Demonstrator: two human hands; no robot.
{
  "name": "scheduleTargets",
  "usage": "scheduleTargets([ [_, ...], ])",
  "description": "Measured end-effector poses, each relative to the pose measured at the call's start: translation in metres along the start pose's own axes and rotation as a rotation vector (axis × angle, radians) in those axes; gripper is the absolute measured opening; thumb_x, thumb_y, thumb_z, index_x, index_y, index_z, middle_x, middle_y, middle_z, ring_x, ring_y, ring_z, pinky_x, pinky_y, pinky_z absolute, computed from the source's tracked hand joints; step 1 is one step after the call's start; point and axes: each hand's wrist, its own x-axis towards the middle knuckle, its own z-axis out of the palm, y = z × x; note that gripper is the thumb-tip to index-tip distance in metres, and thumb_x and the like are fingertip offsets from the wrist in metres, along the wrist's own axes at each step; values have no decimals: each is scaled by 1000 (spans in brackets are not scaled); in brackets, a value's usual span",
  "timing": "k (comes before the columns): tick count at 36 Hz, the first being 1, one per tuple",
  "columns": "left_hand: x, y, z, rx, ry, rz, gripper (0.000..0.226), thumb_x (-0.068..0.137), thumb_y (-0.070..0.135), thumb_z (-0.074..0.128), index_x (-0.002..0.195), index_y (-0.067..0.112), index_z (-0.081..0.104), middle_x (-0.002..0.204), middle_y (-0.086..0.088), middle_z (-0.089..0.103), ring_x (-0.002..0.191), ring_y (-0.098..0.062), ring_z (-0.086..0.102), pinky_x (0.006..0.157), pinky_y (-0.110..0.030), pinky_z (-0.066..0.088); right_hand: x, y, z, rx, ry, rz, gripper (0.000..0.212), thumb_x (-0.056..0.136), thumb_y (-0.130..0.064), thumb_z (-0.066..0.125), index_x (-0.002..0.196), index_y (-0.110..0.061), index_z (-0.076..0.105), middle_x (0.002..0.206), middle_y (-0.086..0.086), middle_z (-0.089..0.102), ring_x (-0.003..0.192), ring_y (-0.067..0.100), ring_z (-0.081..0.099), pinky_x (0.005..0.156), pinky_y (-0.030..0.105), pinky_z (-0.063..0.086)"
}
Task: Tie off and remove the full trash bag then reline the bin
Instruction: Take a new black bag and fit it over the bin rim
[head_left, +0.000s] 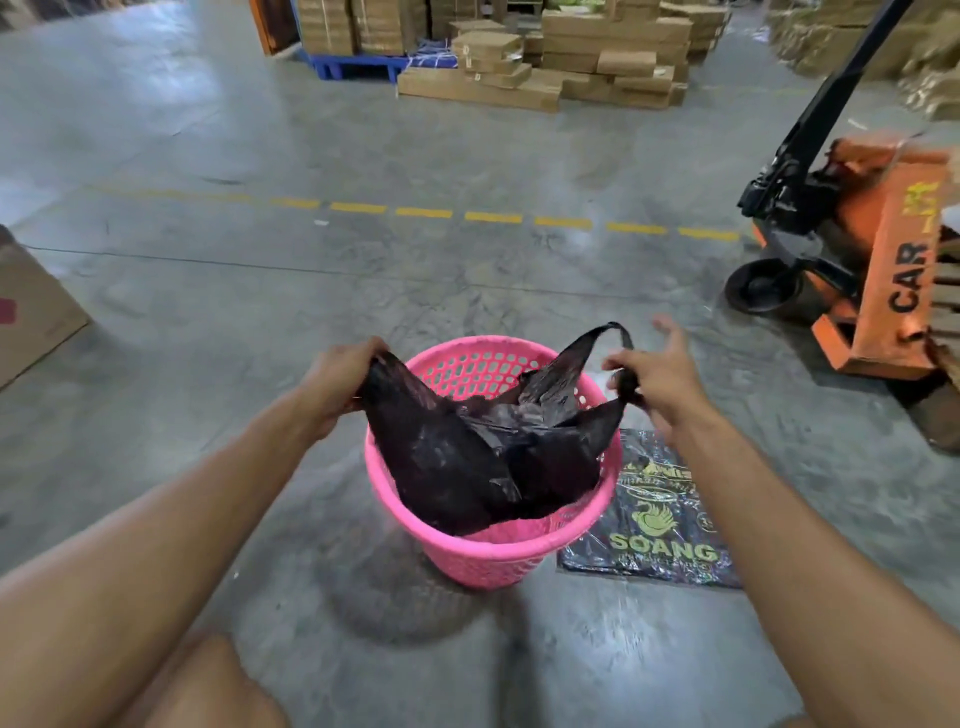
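Note:
A pink perforated plastic bin (488, 551) stands on the concrete floor in front of me. A black trash bag (467, 457) sits inside it, its top pulled up out of the rim. My left hand (337, 379) grips the bag's left handle at the bin's left edge. My right hand (660, 379) pinches the bag's right handle, fingers partly spread; another handle loop sticks up just left of that hand. A flat folded black bag (660, 525) with green and gold print lies on the floor right of the bin.
An orange pallet jack (857, 260) stands at the right. A cardboard box (31, 306) sits at the left edge. Stacks of flat cartons (571, 62) and a blue pallet (353, 65) lie beyond a dashed yellow floor line (426, 212). My knee (208, 686) shows at the bottom left.

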Motion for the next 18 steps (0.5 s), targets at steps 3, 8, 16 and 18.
scheduleTargets([
  [3, 6, -11, -21, -12, 74, 43, 16, 91, 27, 67, 79, 19, 60, 68, -6, 60, 58, -19, 57, 54, -24, 47, 1, -8, -30, -20, 53, -90, 47, 96, 8, 51, 130, -25, 53, 84, 9, 66, 49, 13, 56, 52, 23, 47],
  [8, 1, -25, -49, 204, 20, 379, 26, 90, 16, 63, 108, 28, 49, 83, -6, 70, 64, -21, 53, 60, -32, 42, -2, -2, -51, -359, -92, -143, 41, 94, 11, 46, 82, -15, 76, 86, 13, 64, 47, 7, 50, 55, 22, 42],
  [16, -29, -28, -73, 795, -253, 432, 23, 73, 38, 57, 79, 36, 80, 60, 2, 66, 52, -11, 55, 59, -31, 46, -6, -1, -61, -1191, -310, -273, 21, 75, -18, 85, 91, -31, 80, 54, -7, 60, 49, 4, 51, 53, 14, 34],
  [18, -38, -31, -75, 930, -262, 431, 29, 70, 41, 72, 99, 36, 77, 52, 7, 61, 46, -3, 53, 55, -26, 40, -6, 1, -61, -1266, -319, -265, 46, 70, -26, 89, 113, -22, 75, 63, -9, 63, 61, 13, 59, 63, 25, 40],
])
